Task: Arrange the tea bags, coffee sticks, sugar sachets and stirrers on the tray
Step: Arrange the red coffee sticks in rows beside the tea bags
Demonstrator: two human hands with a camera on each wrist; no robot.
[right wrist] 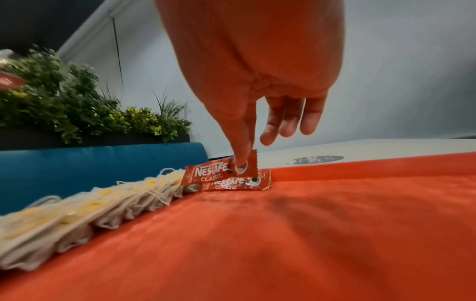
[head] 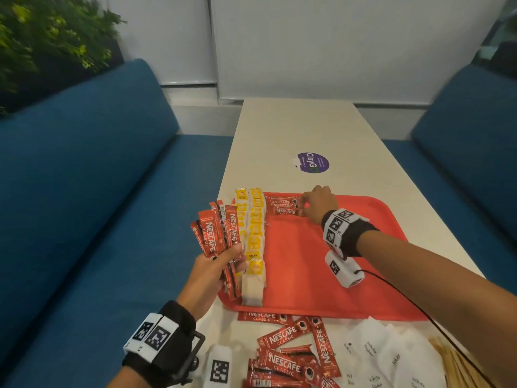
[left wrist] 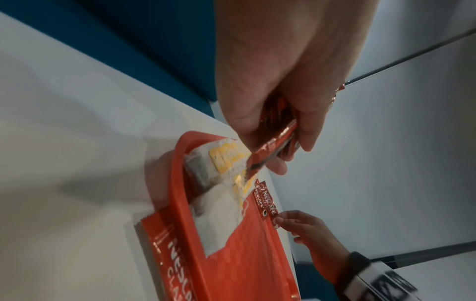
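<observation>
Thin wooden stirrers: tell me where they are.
Head view: the thin wooden stirrers lie on the table's near right corner, off the red tray, right of the white sugar sachets.

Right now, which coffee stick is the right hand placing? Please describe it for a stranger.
Find the red tray, then the coffee sticks at its far edge, right of the tea bag rows. The nearest stick is the one: only it is pinched by the right hand.
</observation>
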